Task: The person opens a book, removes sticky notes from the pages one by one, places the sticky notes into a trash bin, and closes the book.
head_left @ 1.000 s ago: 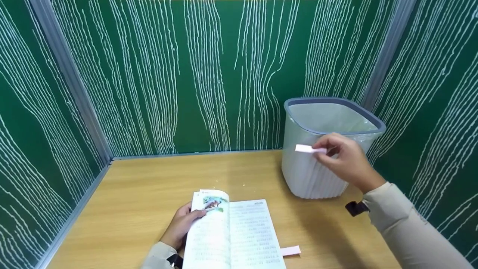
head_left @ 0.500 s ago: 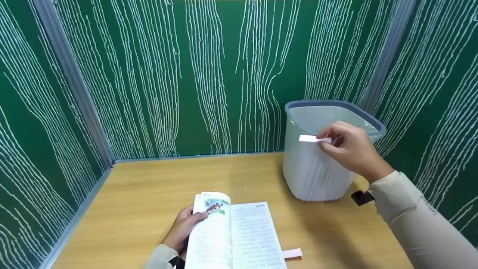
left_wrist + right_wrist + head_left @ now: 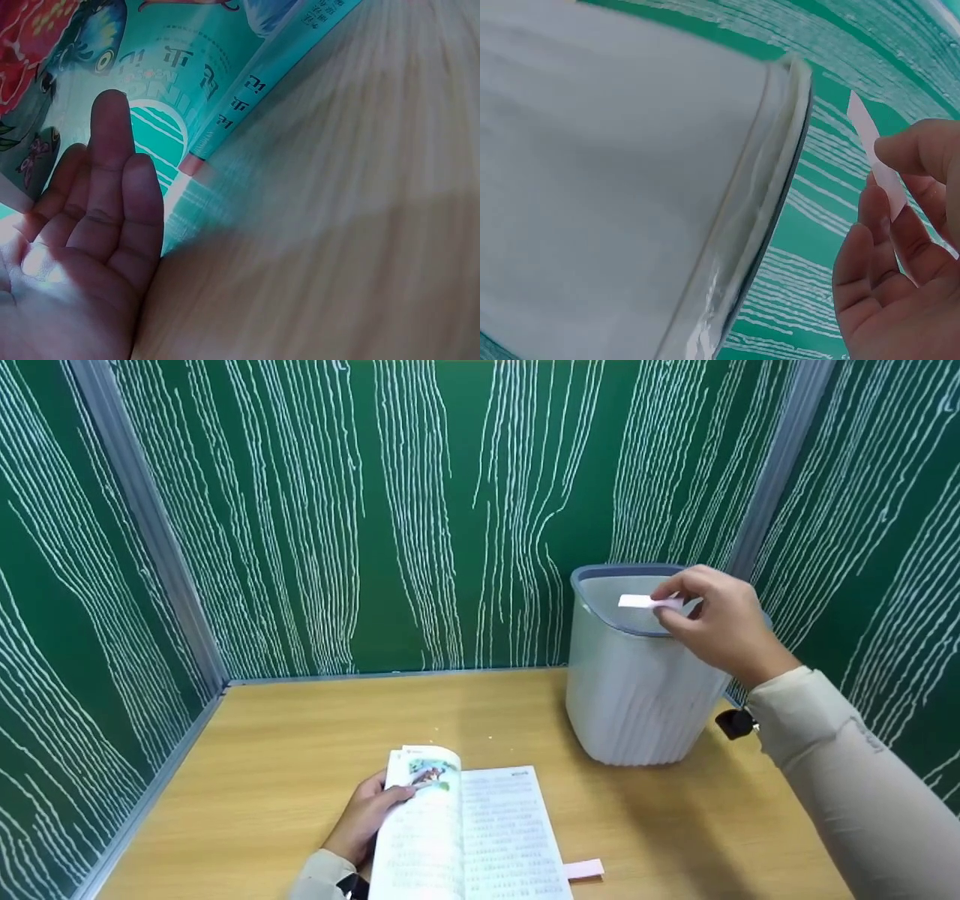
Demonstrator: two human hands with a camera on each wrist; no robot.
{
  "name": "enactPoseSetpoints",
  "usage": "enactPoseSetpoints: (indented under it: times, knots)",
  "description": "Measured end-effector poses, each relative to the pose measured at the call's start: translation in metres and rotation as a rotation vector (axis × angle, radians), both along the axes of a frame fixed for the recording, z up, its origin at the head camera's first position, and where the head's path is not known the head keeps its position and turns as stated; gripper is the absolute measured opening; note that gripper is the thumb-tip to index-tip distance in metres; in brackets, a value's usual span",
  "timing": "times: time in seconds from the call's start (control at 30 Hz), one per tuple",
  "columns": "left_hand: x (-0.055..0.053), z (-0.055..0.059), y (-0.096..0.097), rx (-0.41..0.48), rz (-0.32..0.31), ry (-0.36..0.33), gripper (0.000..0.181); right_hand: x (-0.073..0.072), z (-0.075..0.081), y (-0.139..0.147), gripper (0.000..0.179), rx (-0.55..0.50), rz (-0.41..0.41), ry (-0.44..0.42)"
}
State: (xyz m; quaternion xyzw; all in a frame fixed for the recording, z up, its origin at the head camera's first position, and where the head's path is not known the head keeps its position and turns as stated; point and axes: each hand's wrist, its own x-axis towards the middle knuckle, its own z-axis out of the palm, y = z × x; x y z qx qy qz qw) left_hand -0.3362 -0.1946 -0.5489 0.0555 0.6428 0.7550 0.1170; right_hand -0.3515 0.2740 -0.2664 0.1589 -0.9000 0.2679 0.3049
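My left hand (image 3: 360, 817) holds an open book (image 3: 502, 832), thumb on the left page below a colour picture. In the left wrist view its fingers (image 3: 109, 172) lie against the turquoise illustrated cover (image 3: 176, 45). Up at the bin's rim, my right hand (image 3: 724, 622) pinches a small pale pink paper strip (image 3: 634, 601) between thumb and fingers. The strip overlaps the mouth of the white trash bin (image 3: 637, 697) in the head view. From the right wrist, the strip (image 3: 863, 127) shows apart from the rim, beyond the bin's lined edge.
Another pink strip (image 3: 583, 870) sticks out from the book's right edge over the wooden table (image 3: 285, 750). Tiny white specks dot the table behind the book. Green panels (image 3: 405, 510) with white wavy lines enclose the back and sides.
My right hand has risen with the paper strip, from in front of the bin's side to the level of its mouth. The left hand and book have stayed in place.
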Motion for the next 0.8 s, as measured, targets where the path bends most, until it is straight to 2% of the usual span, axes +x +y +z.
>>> enactPoseSetpoints:
  times: [0.2, 0.43, 0.7, 0.8]
  knots:
    - [0.000, -0.001, 0.000, 0.009, 0.006, -0.011, 0.060, -0.009, 0.000, 0.006, 0.013, 0.003, -0.025, -0.017]
    - [-0.002, -0.001, 0.002, 0.029, -0.011, 0.004, 0.060, -0.014, -0.005, 0.010, 0.011, 0.006, -0.017, 0.006]
    - [-0.002, -0.001, 0.001, 0.025, -0.010, -0.005, 0.060, -0.011, -0.009, 0.007, 0.009, -0.003, -0.029, 0.007]
    - [-0.002, -0.002, 0.002, 0.020, -0.004, -0.011, 0.061, -0.006, -0.018, 0.001, 0.009, -0.004, 0.003, 0.056]
